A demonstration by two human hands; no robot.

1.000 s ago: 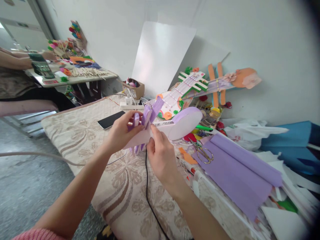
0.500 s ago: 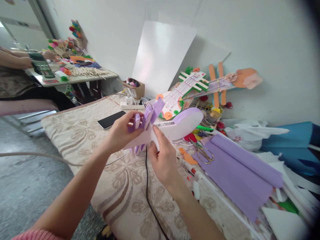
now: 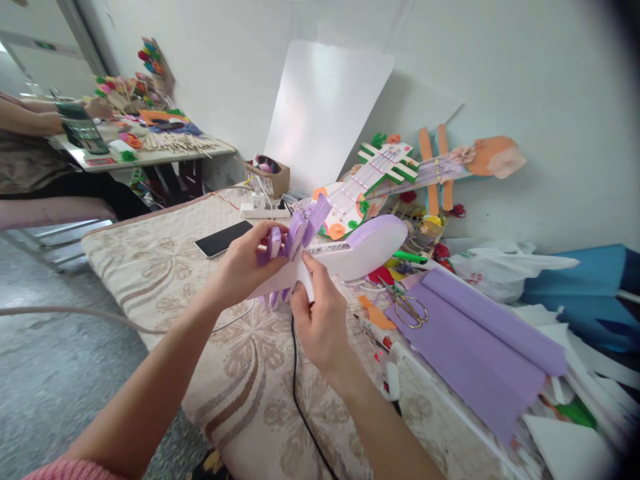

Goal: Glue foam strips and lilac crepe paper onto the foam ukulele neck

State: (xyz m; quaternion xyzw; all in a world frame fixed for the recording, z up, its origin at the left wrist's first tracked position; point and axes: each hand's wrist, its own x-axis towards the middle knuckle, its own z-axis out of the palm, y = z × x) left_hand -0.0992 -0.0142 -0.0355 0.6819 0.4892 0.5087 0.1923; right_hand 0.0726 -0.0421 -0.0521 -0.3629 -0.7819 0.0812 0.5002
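Observation:
My left hand (image 3: pixel 247 263) is closed around the narrow end of a lute-shaped foam-board craft (image 3: pixel 377 250). The craft is white, with purple paper along its edge and a rounded body pointing right. Several purple-wrapped pegs (image 3: pixel 296 233) stick out from its neck near my left fingers. Thumb and fingers of my right hand (image 3: pixel 321 313) pinch a small white piece (image 3: pixel 304 277) against the neck. Whether this piece is separate from the craft, I cannot tell. A black cord (image 3: pixel 295 373) runs below the craft, over the patterned cloth.
Scissors (image 3: pixel 411 311) lie on purple paper (image 3: pixel 465 340) at right. A phone (image 3: pixel 223 239) and a power strip (image 3: pixel 263 211) lie beyond my left hand. Decorated guitar-shaped crafts (image 3: pixel 373 180) lean by the wall. Another person (image 3: pixel 30 153) sits at the table at left.
My right hand has shifted slightly left along the white piece. A white tool on the cloth beside my right forearm shows more now. My left hand and the craft stay nearly still.

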